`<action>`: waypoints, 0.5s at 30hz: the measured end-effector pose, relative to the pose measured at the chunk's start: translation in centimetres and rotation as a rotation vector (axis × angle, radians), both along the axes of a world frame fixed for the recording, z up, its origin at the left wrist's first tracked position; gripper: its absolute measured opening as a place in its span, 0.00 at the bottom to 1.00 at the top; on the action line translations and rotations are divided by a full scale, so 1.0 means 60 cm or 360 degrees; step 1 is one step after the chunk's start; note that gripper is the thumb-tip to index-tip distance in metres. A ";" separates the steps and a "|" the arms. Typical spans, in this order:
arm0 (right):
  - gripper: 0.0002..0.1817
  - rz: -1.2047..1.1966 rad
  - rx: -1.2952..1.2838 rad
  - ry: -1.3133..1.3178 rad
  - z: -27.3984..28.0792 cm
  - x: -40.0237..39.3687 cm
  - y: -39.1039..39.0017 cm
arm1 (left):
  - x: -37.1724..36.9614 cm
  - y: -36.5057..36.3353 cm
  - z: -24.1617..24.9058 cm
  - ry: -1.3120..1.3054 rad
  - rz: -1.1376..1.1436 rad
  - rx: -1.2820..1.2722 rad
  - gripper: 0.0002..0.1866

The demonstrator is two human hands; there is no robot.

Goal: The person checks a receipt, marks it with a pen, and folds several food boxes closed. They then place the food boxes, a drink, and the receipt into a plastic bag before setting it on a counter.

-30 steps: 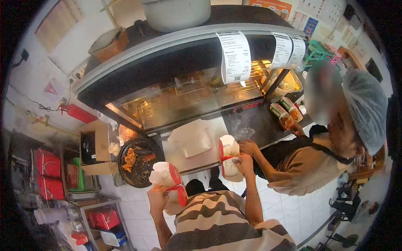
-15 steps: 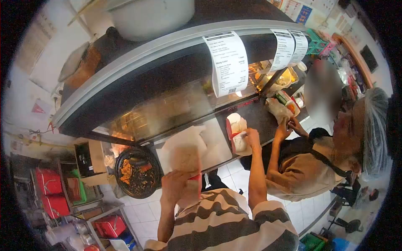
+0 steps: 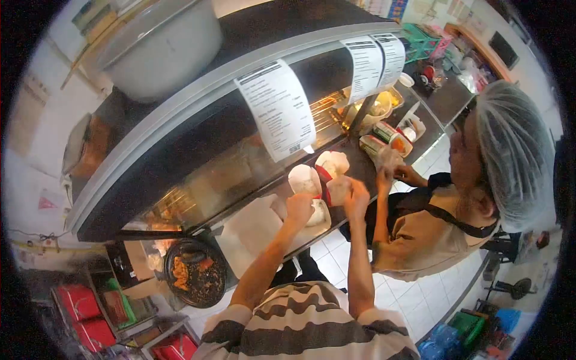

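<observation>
Two open paper takeaway boxes with red edges stand side by side on the dark counter, white food inside. My left hand (image 3: 300, 209) has its fingers closed at the side of the left takeaway box (image 3: 303, 179), whose lid flap stands up. With my right hand (image 3: 357, 199) I grip a flap of the right takeaway box (image 3: 332, 164) at its near side. My hands partly cover both boxes. Beneath my left forearm lies a sheet of white paper (image 3: 249, 225).
At the left, a round black pan (image 3: 197, 273) holds fried pieces and crumbs. Printed receipts (image 3: 279, 111) hang from the display warmer's rim (image 3: 210, 81). A co-worker in a hair net (image 3: 510, 156) stands close on my right, hands at a plastic bag (image 3: 390, 159).
My left hand has carried a takeaway box from near my body to the counter, beside the other one. The view has shifted; my right hand stays at its box.
</observation>
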State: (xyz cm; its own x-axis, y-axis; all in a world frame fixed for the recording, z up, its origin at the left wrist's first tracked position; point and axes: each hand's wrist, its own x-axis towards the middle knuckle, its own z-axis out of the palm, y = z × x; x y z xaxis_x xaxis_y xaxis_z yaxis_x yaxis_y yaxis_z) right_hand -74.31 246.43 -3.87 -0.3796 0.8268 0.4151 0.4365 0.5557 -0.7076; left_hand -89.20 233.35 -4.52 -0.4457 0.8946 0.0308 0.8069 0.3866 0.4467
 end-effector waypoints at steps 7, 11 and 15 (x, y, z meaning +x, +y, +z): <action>0.10 0.0020 -0.0763 -0.0447 -0.058 0.181 -0.282 | -0.014 0.087 -0.151 0.0098 0.0025 -0.0045 0.09; 0.15 -0.0148 -0.1312 -0.0535 -0.123 0.370 -0.393 | 0.003 0.102 -0.170 -0.0211 0.0246 0.0623 0.15; 0.16 -0.0554 -0.1230 -0.0874 -0.206 0.541 -0.456 | 0.002 0.119 -0.240 -0.0611 0.0449 0.0938 0.15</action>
State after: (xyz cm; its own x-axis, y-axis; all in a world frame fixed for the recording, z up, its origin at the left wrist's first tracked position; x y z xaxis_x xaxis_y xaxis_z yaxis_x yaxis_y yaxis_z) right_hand -41.86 219.08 -16.22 -0.0437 0.8966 -0.4407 0.8606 -0.1903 -0.4725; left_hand -89.06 240.50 -18.93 -0.7311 0.6287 0.2650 0.4588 0.1655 0.8730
